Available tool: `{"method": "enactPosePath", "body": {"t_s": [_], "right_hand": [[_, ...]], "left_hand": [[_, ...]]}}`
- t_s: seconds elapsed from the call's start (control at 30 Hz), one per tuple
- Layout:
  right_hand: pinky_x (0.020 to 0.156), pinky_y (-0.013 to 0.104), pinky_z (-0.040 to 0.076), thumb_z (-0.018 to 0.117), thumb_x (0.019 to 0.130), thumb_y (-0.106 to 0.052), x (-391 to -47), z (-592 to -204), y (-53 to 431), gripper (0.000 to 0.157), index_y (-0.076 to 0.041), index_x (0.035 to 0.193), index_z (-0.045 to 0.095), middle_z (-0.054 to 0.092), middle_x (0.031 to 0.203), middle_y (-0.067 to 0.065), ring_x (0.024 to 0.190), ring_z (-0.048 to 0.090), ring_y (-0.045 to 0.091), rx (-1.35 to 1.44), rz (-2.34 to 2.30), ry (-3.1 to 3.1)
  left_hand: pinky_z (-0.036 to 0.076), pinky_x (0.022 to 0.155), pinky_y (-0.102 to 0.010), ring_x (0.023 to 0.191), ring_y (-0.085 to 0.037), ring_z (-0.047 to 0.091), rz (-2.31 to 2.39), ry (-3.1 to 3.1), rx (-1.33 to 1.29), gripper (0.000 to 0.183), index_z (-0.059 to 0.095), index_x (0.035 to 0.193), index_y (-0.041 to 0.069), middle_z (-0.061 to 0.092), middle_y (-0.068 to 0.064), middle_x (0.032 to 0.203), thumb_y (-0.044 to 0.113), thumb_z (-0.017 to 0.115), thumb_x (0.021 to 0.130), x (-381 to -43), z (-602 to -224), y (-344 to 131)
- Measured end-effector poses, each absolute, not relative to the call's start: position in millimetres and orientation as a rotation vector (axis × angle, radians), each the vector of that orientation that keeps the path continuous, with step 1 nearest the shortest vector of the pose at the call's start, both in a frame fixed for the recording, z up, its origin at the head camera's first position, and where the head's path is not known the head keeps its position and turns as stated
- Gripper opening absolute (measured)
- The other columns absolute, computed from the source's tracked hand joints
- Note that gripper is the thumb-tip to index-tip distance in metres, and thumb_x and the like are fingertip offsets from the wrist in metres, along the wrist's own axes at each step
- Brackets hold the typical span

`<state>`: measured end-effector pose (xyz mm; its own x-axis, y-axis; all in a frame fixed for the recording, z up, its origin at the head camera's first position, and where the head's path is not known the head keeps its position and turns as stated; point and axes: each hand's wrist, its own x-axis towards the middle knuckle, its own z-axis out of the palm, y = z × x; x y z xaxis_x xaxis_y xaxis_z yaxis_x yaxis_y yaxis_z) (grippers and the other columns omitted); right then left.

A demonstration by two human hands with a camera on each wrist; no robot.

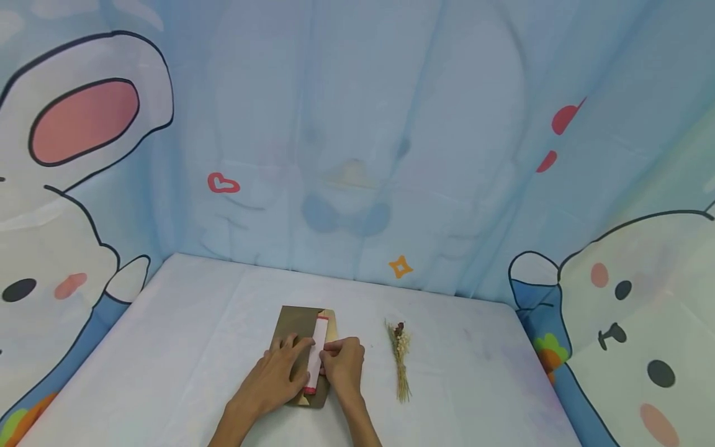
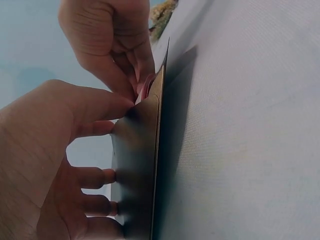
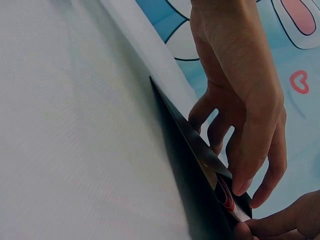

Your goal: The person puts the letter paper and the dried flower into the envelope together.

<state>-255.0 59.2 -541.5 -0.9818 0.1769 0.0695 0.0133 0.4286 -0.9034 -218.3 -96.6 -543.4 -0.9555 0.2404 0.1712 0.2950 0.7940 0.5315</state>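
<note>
On the white surface (image 1: 480, 372), left hand (image 1: 270, 379), fingers extended, presses straight-edged brown card (image 1: 296, 320); right hand (image 1: 345, 366) pinches red-edged rolled paper (image 1: 317, 347); dried bouquet (image 1: 400, 360) well apart rightward.

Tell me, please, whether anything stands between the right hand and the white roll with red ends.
Nothing visible does: the right hand touches the white roll along its right side. The left hand is at its other side; the dried flowers lie farther right.
</note>
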Motion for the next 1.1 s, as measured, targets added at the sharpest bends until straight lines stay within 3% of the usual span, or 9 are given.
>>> {"method": "enactPosePath", "body": {"t_s": [0.23,0.53,1.1], "right_hand": [[0.043,0.023,0.053,0.07,0.079,0.014,-258.8,-542.0,54.8,0.01,0.008,0.085,0.075,0.07,0.064,0.012,0.043,0.063,0.016,-0.114,1.613,-2.538],[0.041,0.023,0.053,0.069,0.078,0.015,-262.6,-543.2,47.9,0.013,0.007,0.085,0.077,0.071,0.062,0.011,0.041,0.063,0.013,-0.03,1.629,-2.546],[0.04,0.02,0.049,0.068,0.079,0.014,-261.7,-546.2,38.0,0.013,0.006,0.082,0.077,0.068,0.058,0.008,0.039,0.056,0.005,-0.008,1.494,-2.581]], "left_hand": [[0.045,0.104,-0.064,0.136,-0.038,0.047,-0.896,-2.891,-0.431,0.057,0.049,0.147,0.028,0.049,-0.018,0.151,0.032,0.064,0.092,-219.0,-546.2,-98.1],[0.038,0.109,-0.071,0.143,-0.052,0.039,-0.949,-2.92,-0.422,0.059,0.046,0.149,0.029,0.044,-0.02,0.155,0.034,0.063,0.093,-218.6,-545.2,-100.3],[0.045,0.103,-0.067,0.139,-0.043,0.044,-0.887,-2.923,-0.469,0.06,0.045,0.149,0.031,0.045,-0.019,0.153,0.036,0.064,0.093,-220.5,-546.0,-101.9]]}}
